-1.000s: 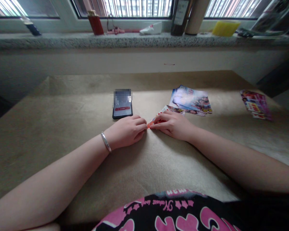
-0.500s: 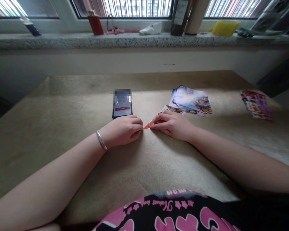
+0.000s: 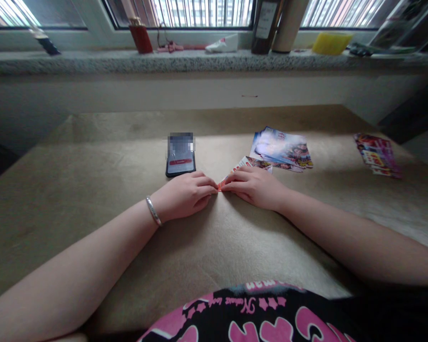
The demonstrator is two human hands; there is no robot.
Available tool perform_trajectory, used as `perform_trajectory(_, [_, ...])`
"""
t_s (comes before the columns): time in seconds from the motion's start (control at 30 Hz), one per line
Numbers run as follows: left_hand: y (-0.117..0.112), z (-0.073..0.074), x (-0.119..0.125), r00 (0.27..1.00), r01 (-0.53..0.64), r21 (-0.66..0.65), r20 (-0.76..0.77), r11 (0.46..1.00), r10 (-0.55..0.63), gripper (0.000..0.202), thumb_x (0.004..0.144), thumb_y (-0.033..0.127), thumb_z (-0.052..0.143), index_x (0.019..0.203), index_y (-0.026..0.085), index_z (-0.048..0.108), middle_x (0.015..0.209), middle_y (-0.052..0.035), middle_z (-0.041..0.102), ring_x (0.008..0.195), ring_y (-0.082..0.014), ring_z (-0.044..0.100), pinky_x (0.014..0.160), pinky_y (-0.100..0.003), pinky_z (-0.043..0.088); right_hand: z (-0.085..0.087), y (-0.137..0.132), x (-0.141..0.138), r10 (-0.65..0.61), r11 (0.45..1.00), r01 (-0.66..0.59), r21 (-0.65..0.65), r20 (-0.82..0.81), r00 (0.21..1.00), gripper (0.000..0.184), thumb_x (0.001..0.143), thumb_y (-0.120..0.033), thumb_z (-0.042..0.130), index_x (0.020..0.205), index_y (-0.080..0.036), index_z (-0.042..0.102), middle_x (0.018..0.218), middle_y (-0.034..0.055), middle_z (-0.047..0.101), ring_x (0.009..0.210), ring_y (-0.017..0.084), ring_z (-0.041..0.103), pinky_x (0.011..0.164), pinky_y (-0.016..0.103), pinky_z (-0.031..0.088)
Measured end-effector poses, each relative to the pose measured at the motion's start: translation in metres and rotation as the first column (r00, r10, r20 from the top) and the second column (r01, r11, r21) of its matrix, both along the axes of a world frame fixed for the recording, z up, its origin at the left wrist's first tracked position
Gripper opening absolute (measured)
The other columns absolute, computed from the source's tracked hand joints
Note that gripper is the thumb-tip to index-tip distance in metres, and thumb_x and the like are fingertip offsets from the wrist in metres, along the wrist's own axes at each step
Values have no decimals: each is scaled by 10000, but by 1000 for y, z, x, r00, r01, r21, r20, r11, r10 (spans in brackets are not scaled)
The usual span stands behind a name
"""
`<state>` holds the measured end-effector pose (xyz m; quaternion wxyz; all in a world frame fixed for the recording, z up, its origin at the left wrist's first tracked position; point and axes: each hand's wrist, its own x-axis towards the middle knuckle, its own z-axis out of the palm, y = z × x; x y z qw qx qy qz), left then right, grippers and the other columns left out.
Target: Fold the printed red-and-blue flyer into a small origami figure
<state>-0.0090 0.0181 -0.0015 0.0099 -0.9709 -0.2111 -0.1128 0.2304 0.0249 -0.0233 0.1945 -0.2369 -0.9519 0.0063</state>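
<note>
Between my hands lies a sheet of colourful printed paper (image 3: 242, 163), with a pointed orange corner toward my left hand. My left hand (image 3: 189, 195) is closed, its fingertips pinching that corner against the table. My right hand (image 3: 257, 187) rests over the sheet, fingers pressed together and holding it down close to the left fingertips. Much of the paper is hidden under the right hand. Just beyond it, a loose pile of printed sheets (image 3: 283, 148) lies fanned out, touching or overlapped by the held sheet's far edge.
A phone (image 3: 180, 164) with a lit screen lies just beyond my left hand. More printed papers (image 3: 378, 154) lie at the table's right side. On the stone windowsill (image 3: 185, 61) stand a red bottle (image 3: 141, 38), a dark bottle (image 3: 265, 28) and a yellow sponge-like block (image 3: 331, 43).
My left hand has slid a little to the right, and its fingertips now cover the paper's orange corner, almost meeting the right hand's. The right hand has barely moved.
</note>
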Motion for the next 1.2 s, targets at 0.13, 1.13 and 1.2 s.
perform_trajectory(0.13, [0,2,1,1000,7,22,-15,1000,-6,237,882,150,448,984,148,663,995,-64,673,873,-162,580,798,-290,509,-1,-1,-2,3,1000,-3,9,24,1000,264,926,-219,457,1086,-234,666,1052,54,674,919,188,538,778,336,444])
perform_trajectory(1.13, [0,-3,2,996,-13,96,-82,995,20,217,864,143,458,1006,148,622,1026,-72,650,862,-171,557,788,-300,486,7,1,9,23,999,-24,21,35,999,244,861,-155,463,953,-202,685,1084,88,649,949,201,557,827,368,461])
perform_trajectory(1.2, [0,-3,2,997,-7,95,-71,995,14,227,862,139,454,1016,150,620,1031,-72,649,857,-169,556,785,-299,486,6,1,10,20,999,-21,31,38,999,240,866,-167,467,955,-209,686,1081,91,641,956,203,546,828,371,459])
